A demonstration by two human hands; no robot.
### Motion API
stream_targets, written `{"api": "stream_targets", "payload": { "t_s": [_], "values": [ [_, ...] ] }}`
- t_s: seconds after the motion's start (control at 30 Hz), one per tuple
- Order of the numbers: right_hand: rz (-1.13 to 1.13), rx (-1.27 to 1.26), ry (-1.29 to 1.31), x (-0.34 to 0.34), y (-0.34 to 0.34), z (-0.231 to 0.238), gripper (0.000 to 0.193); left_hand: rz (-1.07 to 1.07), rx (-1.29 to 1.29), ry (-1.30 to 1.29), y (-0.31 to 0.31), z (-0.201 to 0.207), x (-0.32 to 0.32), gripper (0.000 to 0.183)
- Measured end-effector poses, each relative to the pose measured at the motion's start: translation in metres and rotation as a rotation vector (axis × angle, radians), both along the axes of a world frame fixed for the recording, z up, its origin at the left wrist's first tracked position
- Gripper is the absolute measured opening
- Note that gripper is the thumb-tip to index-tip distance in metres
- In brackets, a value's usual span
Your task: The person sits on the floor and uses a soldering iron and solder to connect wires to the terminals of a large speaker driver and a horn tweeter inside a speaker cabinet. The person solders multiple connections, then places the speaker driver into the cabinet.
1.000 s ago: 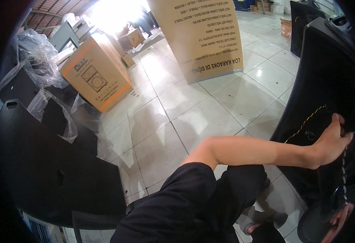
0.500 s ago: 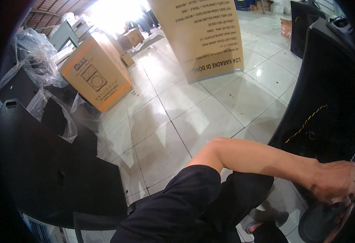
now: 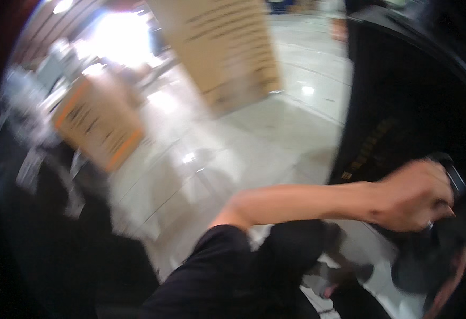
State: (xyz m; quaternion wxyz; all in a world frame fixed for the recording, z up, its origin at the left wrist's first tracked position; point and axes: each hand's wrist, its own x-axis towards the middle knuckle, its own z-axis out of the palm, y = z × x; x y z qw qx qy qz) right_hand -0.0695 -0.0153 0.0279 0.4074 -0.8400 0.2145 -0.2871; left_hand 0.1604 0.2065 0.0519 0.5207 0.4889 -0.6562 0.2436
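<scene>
The left hand (image 3: 413, 196) is reaching across to the far right, its fingers curled tight around a small dark part (image 3: 452, 175) on the tall black cabinet (image 3: 403, 95). The part is sitting just past the knuckles, slanting up and left. The right hand is not clearly showing; its state cannot be told. Blurred cardboard boxes (image 3: 97, 125) are standing well apart on the tiled floor (image 3: 233, 154) at left.

Your left hand (image 3: 413, 196) has dropped from the high spot on the big black cabinet (image 3: 397, 117), where its fingers were spread a second ago, and is now a closed fist around a small dark part (image 3: 452, 175) lower on its side. The view has swung and blurred, so the cardboard boxes (image 3: 99, 125) look smeared.
</scene>
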Motion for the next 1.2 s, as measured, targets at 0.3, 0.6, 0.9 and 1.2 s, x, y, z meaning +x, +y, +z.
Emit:
{"api": "stream_targets", "payload": {
  "t_s": [0.3,0.6,0.9,1.2],
  "values": [
    [0.395,-0.388,-0.153,0.049,0.093,0.049,0.016,-0.014,0.409,0.545,0.036,0.016,0.006,0.020],
    [0.322,0.285,-0.226,0.048,0.099,0.044,0.027,-0.177,0.612,0.668,0.025,0.012,-0.017,0.019],
    [0.399,0.682,-0.318,0.059,0.091,0.028,0.022,-0.179,0.633,0.561,0.017,0.008,-0.023,0.014],
    [0.418,0.819,-0.354,0.058,0.087,0.028,0.017,-0.207,0.722,0.671,0.013,0.010,-0.026,0.010]
  ]
}}
